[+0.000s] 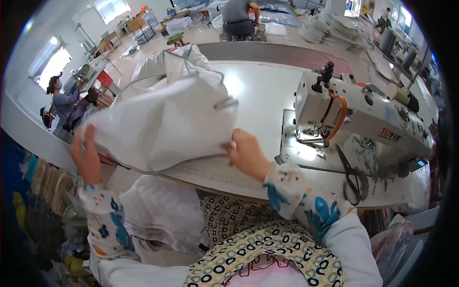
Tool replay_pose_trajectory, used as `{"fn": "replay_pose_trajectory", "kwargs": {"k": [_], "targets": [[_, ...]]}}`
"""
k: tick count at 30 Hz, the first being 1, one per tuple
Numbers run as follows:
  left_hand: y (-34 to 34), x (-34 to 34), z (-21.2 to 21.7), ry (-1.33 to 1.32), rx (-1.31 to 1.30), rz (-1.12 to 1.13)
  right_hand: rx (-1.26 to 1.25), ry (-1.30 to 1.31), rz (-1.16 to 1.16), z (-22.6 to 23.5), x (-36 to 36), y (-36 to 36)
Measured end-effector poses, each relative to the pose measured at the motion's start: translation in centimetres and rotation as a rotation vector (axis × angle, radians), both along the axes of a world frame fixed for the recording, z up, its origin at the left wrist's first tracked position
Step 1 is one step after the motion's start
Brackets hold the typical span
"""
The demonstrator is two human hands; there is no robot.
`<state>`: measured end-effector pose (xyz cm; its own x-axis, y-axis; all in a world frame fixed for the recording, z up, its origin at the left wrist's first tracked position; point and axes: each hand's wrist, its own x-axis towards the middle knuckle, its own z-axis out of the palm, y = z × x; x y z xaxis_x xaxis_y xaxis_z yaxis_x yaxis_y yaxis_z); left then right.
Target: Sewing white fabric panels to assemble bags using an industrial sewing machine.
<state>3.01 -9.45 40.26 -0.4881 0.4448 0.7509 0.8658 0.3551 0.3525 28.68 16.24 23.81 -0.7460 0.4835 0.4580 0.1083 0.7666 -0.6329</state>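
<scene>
A large white cloth piece (162, 129) with grey edging spreads over the left of the sewing table, partly blurred and raised off the top. My right hand (248, 153) is closed at its near right corner, fingertips pinching the cloth edge. At the cloth's left edge, my left hand (88, 158) has its fingers stretched up and apart, touching or very near the fabric. A small grey strip (225, 103) shows blurred on the cloth's right part. More bunched white cloth (186, 60) lies behind it.
A white sewing machine (363, 112) stands on the right of the white table (267, 86). Black scissors (351, 177) lie before it. Stacked quilted white cloth (158, 210) sits below the table edge. A person (239, 19) works beyond; another person (71, 103) sits at left.
</scene>
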Motion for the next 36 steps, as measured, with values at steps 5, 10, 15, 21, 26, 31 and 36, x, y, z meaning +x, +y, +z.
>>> {"fn": "replay_pose_trajectory", "kwargs": {"k": [5, 10, 15, 21, 26, 31, 36], "targets": [[4.4, -1.7, 8.5, -0.304, 0.407, -0.023, -0.527, 0.496, -0.038, 11.2, -1.8, 5.1], [6.1, -4.4, 15.4, 0.056, 0.086, -0.403, 0.287, 0.646, 0.022, 17.2, -4.1, 1.5], [15.6, 11.3, 16.9, -0.39, -0.225, -0.934, 0.002, 0.346, -0.023, 12.8, -11.6, 11.2], [7.8, -1.4, 8.9, 0.14, 0.029, -0.165, -0.115, 0.335, -0.664, 3.3, -10.3, 15.0], [1.7, -3.3, -7.3, -0.009, -0.443, -0.32, 0.091, 0.377, -0.434, 0.2, -4.5, 7.4], [2.0, -0.3, -13.6, -0.103, -0.336, -0.197, -0.073, 0.06, -0.399, -1.8, -0.5, 2.2], [5.1, -6.0, -8.2, -0.58, 0.096, -0.223, 0.244, -0.119, -0.112, -1.0, -4.6, 5.9]]}}
